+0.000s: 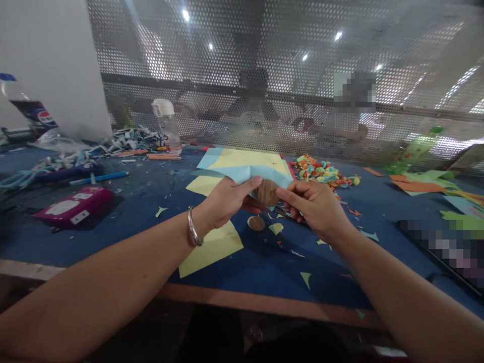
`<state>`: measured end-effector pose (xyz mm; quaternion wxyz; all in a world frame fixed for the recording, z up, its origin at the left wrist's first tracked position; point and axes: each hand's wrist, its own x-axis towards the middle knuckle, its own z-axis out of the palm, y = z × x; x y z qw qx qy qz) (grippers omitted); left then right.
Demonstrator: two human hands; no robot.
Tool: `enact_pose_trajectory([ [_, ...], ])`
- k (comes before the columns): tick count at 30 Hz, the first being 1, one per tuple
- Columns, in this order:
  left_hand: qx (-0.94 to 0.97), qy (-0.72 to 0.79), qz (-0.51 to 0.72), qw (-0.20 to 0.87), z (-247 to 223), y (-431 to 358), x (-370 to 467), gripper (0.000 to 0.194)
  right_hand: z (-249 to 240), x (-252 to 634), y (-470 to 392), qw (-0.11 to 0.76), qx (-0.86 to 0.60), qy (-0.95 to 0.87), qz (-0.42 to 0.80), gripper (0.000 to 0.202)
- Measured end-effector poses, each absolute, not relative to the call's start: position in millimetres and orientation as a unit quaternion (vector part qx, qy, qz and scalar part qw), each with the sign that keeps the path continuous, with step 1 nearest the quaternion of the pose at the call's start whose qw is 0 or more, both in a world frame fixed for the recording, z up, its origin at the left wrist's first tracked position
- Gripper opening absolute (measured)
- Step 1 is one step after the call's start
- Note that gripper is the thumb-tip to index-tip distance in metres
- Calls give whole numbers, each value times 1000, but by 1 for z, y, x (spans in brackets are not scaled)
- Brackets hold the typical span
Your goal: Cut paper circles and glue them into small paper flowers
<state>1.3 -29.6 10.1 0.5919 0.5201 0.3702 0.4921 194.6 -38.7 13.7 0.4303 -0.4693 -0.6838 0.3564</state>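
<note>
A sheet of light blue paper (245, 174) is pinched in my left hand (230, 201), its thumb on top. A round brown wood-look disc (266, 192) lies against this paper, between my two hands. My right hand (313, 204) is closed at the disc's right edge, with thumb and forefinger pinching there. Dark narrow blades, looking like scissors (289, 213), show under the right fingers; their handles are hidden. Below on the table are a second brown disc (257, 223) with a pale paper edge and a small yellow paper scrap (277, 229).
Yellow paper (212, 249) lies under my left wrist. A heap of colourful cut pieces (321, 169) sits behind my right hand. At left are a magenta box (73, 206), a blue pen (100, 178) and a white-capped bottle (167, 126). A perforated metal panel (227, 65) stands behind.
</note>
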Motion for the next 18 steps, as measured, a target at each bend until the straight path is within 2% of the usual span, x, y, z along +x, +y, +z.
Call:
enact_pose_trajectory([
  [9,525,347,498,597,9,-32,3,20,12,196,-37,438,-467,-679,359,44],
  [13,487,360,495,623,3,-36,8,29,12,196,-37,438,-471,-680,353,43],
  [18,473,422,531,563,-1,-34,13,37,13,203,-33,396,-484,-704,337,37],
])
